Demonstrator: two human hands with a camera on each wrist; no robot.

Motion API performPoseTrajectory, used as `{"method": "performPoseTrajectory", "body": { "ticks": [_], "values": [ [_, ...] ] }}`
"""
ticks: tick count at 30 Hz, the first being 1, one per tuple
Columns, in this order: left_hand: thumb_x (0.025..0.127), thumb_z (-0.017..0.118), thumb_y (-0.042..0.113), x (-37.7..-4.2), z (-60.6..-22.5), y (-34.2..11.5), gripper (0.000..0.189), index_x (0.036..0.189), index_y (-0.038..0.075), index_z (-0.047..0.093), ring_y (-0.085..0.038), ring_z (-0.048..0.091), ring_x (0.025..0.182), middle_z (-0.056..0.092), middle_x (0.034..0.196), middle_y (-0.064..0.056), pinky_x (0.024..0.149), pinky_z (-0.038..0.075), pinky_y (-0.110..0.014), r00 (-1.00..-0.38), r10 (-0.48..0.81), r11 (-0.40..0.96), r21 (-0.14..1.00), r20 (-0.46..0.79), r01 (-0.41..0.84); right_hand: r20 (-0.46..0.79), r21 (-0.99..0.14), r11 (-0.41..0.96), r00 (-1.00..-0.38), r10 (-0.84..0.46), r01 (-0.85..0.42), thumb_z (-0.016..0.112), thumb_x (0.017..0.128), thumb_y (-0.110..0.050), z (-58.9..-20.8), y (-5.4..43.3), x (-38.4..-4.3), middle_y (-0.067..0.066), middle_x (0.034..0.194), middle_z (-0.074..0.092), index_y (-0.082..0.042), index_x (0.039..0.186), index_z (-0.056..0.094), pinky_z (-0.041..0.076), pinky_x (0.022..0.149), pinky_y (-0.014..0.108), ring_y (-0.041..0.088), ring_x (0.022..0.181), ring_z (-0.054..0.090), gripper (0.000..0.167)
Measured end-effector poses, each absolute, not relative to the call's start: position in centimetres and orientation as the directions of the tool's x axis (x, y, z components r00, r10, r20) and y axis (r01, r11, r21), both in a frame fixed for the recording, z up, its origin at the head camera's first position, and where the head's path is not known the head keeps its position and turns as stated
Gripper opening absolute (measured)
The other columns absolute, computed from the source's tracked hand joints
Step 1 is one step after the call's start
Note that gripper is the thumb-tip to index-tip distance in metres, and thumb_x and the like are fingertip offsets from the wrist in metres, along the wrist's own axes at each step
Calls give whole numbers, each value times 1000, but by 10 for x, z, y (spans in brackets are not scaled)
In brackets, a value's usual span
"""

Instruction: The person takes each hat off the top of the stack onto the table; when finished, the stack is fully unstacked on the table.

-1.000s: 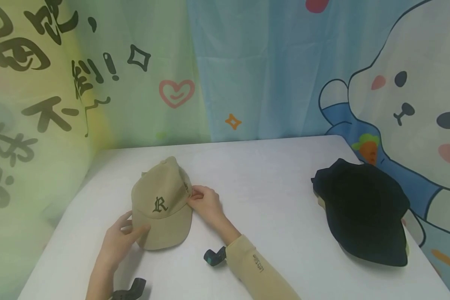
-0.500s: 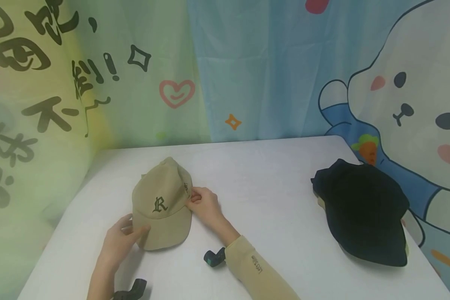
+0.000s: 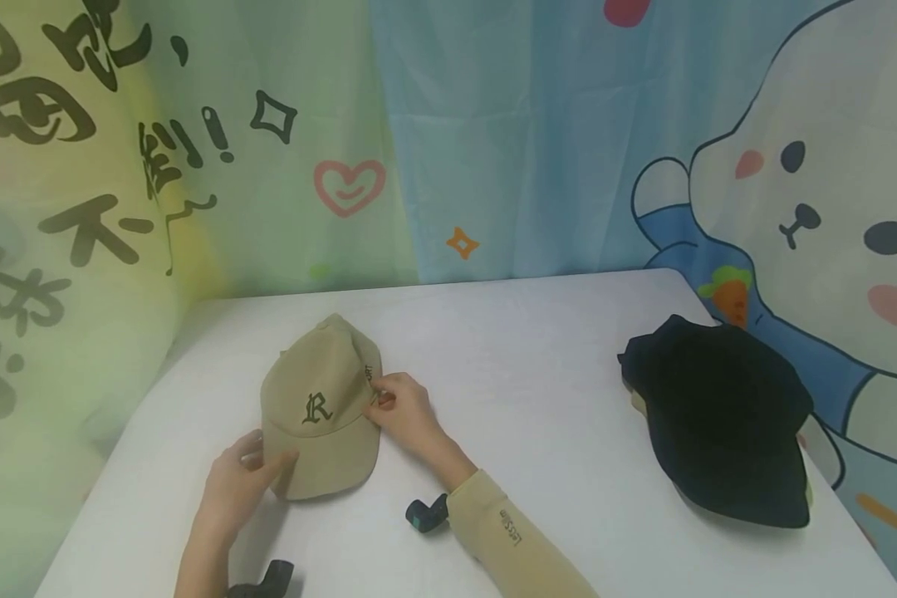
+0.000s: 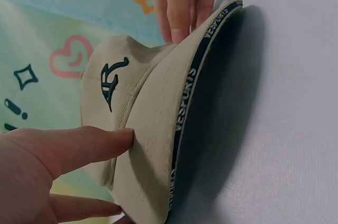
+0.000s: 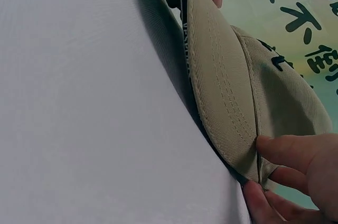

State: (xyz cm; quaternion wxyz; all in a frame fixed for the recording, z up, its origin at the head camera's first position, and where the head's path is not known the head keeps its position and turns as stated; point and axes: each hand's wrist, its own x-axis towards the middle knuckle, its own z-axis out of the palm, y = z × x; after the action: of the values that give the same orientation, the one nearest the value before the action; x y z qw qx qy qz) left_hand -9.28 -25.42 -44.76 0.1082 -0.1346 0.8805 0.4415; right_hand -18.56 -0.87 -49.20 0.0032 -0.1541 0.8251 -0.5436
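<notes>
A beige baseball cap [image 3: 310,394] with a dark embroidered letter on its front sits on the white table, brim toward the person. My left hand [image 3: 239,477] grips the brim's left side, thumb on top and fingers beneath, as the left wrist view shows. On the other side my right hand [image 3: 404,415] pinches the cap where brim and crown meet; in the right wrist view its thumb presses the seam and its fingers go under the edge. Lettered dark trim [image 4: 187,89] runs along the brim's edge.
At the table's right side lies a black cap [image 3: 718,423], with a bit of beige showing beneath it. A printed curtain [image 3: 508,149] hangs behind the white table [image 3: 523,374]. Dark wrist cameras [image 3: 426,513] stick out from both wrists.
My right hand has shifted slightly left along the cap's side, its fingertips now farther over the crown-brim seam. The left hand keeps its grip; the black cap stays put.
</notes>
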Motion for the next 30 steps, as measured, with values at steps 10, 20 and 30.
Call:
{"method": "performPoseTrajectory", "body": {
  "ticks": [10, 20, 30],
  "values": [
    [89, 67, 54, -91, -446, -252, 99, 149, -13, 24, -54, 40, 129, 36, 143, -40, 97, 42, -59, -945, -142, 622, 716, -294, -316, 200, -871, 382, -933, -299, -310, 80, 82, -5, -490, -11, -183, 20, 123, 54, 9, 119, 64, 53, 77, 19, 25, 93, 65, 43],
    [90, 66, 55, -91, -448, -251, 97, 148, -12, 28, -53, 39, 129, 34, 145, -38, 97, 43, -58, -950, -143, 646, 701, -277, -302, 207, -842, 422, -924, -323, -336, 79, 83, -6, -490, -11, -183, 21, 125, 53, 8, 122, 63, 51, 78, 18, 22, 93, 64, 44],
    [89, 64, 59, -90, -449, -251, 96, 146, -12, 33, -54, 42, 127, 41, 140, -38, 94, 45, -59, -950, -159, 676, 672, -267, -302, 198, -812, 466, -917, -347, -352, 77, 86, -10, -490, -11, -183, 20, 125, 54, 8, 125, 61, 50, 78, 18, 19, 93, 62, 45]
  ]
}}
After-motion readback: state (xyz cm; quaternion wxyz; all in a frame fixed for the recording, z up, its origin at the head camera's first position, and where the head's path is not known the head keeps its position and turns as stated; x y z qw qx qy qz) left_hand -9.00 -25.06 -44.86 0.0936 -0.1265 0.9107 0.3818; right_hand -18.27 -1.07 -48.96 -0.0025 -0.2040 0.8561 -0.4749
